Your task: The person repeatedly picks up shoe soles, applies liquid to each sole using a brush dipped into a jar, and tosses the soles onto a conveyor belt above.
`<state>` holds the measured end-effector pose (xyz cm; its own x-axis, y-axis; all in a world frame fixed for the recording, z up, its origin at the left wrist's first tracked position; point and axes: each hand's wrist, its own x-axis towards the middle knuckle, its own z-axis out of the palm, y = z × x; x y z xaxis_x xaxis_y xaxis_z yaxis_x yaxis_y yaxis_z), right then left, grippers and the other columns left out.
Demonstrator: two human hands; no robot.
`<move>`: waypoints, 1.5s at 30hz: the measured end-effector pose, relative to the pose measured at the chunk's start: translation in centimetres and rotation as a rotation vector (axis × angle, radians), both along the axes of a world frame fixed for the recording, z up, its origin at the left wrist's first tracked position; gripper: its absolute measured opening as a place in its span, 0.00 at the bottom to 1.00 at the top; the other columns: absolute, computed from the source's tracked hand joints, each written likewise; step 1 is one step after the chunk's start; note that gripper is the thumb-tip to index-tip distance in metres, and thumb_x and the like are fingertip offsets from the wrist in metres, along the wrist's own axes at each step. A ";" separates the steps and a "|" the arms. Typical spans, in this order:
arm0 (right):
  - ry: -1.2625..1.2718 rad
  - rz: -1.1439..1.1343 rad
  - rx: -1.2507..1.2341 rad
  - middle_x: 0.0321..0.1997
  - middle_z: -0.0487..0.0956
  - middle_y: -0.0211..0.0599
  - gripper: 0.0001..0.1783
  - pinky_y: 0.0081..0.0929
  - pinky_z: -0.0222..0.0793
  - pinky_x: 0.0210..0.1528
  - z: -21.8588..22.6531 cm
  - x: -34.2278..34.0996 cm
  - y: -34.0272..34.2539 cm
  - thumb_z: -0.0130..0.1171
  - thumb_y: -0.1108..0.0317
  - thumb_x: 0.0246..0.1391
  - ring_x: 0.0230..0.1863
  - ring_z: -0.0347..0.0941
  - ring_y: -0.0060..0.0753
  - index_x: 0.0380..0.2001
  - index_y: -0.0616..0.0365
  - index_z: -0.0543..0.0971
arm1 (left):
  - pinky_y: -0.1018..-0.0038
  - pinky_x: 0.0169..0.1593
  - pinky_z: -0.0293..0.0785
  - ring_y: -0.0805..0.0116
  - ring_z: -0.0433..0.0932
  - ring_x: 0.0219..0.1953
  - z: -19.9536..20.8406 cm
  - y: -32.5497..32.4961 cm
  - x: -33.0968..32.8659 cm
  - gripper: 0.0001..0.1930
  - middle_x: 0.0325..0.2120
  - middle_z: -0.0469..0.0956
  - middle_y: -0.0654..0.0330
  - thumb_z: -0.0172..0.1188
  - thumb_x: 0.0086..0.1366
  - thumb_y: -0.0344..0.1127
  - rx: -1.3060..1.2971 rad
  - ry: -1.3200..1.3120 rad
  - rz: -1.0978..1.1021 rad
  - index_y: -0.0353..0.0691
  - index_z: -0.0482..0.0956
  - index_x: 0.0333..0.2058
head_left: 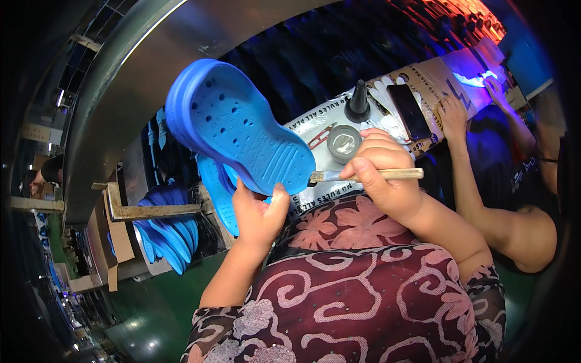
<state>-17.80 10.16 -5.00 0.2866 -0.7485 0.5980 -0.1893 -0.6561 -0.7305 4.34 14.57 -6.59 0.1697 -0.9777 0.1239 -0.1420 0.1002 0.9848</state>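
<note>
My left hand (260,212) is closed round the near end of a blue foam shoe sole (242,124), thumb on the upper face. The sole is tilted up, with small holes and ridges showing. My right hand (387,178) grips a flat paintbrush (400,173) with a pale wooden handle. Its bristle end is at the sole's right edge; whether it touches I cannot tell. Beyond my right hand stands a small round cup (344,144). Another blue sole (218,196) lies partly hidden under the held one.
Red-handled snips (321,137), a black cone-shaped bottle (358,104), a white glove (387,100) and a phone (408,112) lie beyond the cup. Another person's hand (452,115) rests at right. Blue soles (169,224) are piled by a wooden frame (151,210) at left.
</note>
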 end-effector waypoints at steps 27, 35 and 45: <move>0.214 -0.066 -0.106 0.17 0.71 0.29 0.10 0.34 0.62 0.49 -0.7 0.1 1.4 0.61 0.65 0.50 0.23 0.68 0.33 0.18 0.54 0.80 | 0.74 0.38 0.73 0.68 0.76 0.30 -3.4 0.0 0.4 0.19 0.31 0.77 0.54 0.56 0.48 0.21 -0.363 -0.187 0.001 0.28 0.71 0.42; 0.170 -0.064 -0.082 0.17 0.73 0.30 0.12 0.35 0.63 0.48 -1.0 0.5 1.5 0.58 0.63 0.53 0.23 0.69 0.33 0.18 0.54 0.80 | 0.74 0.39 0.72 0.66 0.76 0.32 -2.5 0.0 -0.5 0.17 0.32 0.76 0.54 0.55 0.47 0.20 -0.356 -0.135 -0.028 0.26 0.71 0.40; 0.075 -0.075 -0.004 0.19 0.76 0.30 0.14 0.35 0.63 0.49 -1.2 -0.2 1.3 0.55 0.67 0.55 0.25 0.70 0.34 0.17 0.56 0.78 | 0.67 0.50 0.71 0.58 0.76 0.44 -2.2 -0.4 -0.2 0.22 0.42 0.75 0.48 0.50 0.50 0.18 -0.421 -0.262 -0.151 0.27 0.70 0.47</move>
